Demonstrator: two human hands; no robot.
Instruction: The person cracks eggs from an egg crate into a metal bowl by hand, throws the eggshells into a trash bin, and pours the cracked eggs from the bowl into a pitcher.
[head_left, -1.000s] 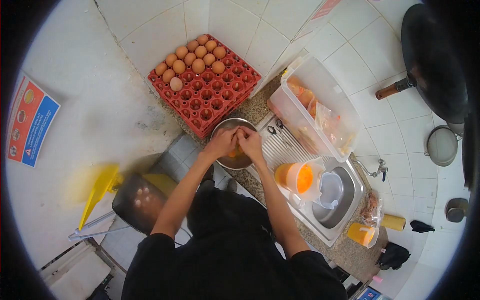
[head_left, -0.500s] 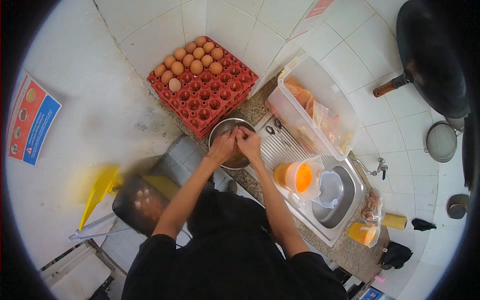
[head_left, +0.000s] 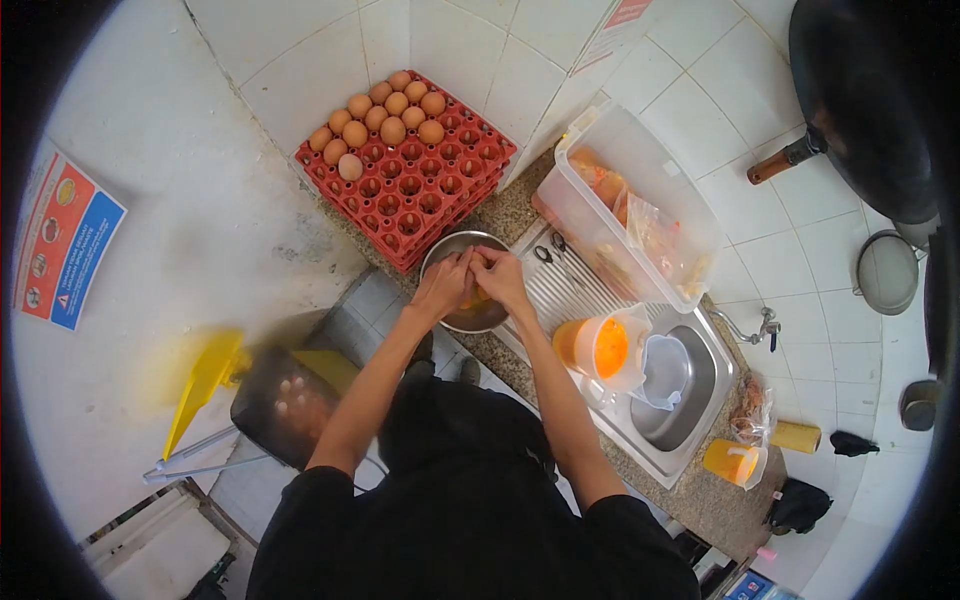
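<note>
Over a metal bowl (head_left: 487,320) on the counter, my left hand (head_left: 443,288) and my right hand (head_left: 501,277) meet at the fingertips. Both are closed around a brown egg, mostly covered by the fingers. Orange yolk shows below them inside the bowl. Just behind the bowl stands a stack of red egg trays (head_left: 400,205), with several brown eggs (head_left: 393,131) in the far rows of the top one.
Right of the bowl is a steel sink (head_left: 690,425) with a jug of orange liquid (head_left: 600,347) beside its basin. A clear plastic tub (head_left: 640,160) holds bagged food behind scissors (head_left: 545,254). A bin (head_left: 285,405) with eggshells stands lower left. Another orange-filled jug (head_left: 730,462) sits farther right.
My hands stay together over the bowl, with the fingertips shifted slightly. More orange yolk shows beneath them. The whole view has moved a little.
</note>
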